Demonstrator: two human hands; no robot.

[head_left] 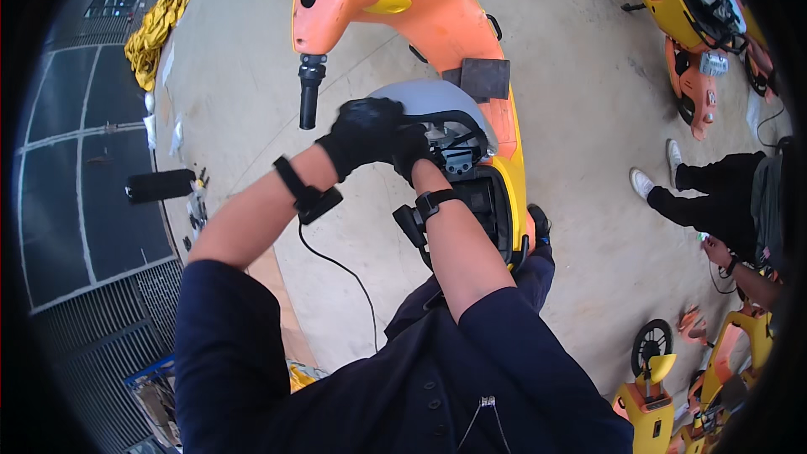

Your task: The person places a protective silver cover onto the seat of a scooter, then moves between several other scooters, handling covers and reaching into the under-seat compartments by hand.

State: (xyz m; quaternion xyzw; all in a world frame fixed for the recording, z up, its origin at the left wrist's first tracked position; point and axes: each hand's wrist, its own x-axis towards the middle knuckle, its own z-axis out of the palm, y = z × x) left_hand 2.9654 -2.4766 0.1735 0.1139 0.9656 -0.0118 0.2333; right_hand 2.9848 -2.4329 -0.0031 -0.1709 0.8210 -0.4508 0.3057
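Note:
An orange and yellow scooter (437, 29) stands in front of me, its grey seat (429, 99) tilted up. Under the raised seat a metal bracket (458, 156) shows, with the black storage compartment (482, 202) open behind it. My left hand (363, 130), in a black glove, is curled closed at the seat's left edge; what it grips is hidden. Close beside it, my right hand (410, 150), also gloved, reaches to the seat's underside near the bracket. Its fingers are mostly hidden. A dark flat block (485, 79) lies on the scooter body by the seat.
The scooter's handlebar grip (309, 97) juts out just beyond my left hand. A cable (343, 267) hangs from my left wrist strap. At the right stands another person (740, 193), with more scooters (689, 25) around. Yellow sheeting (164, 25) lies at the left.

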